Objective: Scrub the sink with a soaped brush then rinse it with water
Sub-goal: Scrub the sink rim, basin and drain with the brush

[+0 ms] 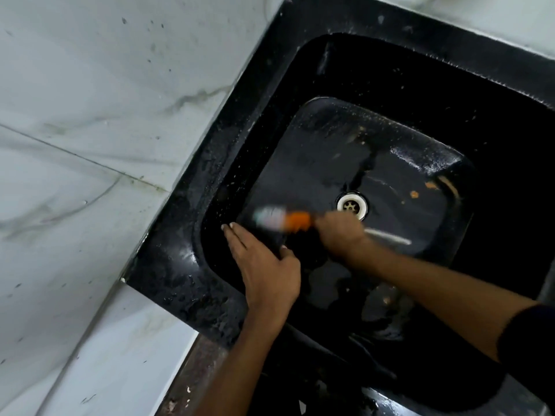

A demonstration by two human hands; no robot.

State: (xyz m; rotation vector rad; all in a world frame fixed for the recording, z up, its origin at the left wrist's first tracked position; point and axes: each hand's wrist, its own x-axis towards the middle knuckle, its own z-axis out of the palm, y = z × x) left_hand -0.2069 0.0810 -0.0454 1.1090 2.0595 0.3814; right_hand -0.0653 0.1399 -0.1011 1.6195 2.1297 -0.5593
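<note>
The head view looks steeply down into a black sink (pixel 210 163) set in the corner between pale marbled wall tiles (pixel 90 115). The basin is wet and glossy, with specks and a few orange smears on its floor to the right of the white-ringed drain (pixel 352 206).

The right hand (pixel 341 235) reaches in from the lower right, its forearm crossing the basin, and its fingers are curled round the handle of a brush (pixel 283 219). The brush is blurred: an orange part shows just beside the hand, and a pale, whitish end points left toward the sink's left wall. It lies low over the basin floor, just left of the drain; whether the bristles touch the floor cannot be told. A thin pale streak (pixel 387 236) runs out to the right of that hand, too blurred to identify.

The left hand (pixel 264 265) comes up from the bottom edge, held flat with its fingers straight and close together, holding nothing. Its fingertips (pixel 228 228) lie at the inner left wall of the sink, just below the brush's pale end.

A dark sleeve (pixel 531 340) shows at the right edge. A strip of white surface (pixel 126 355) borders the sink's near left corner.
</note>
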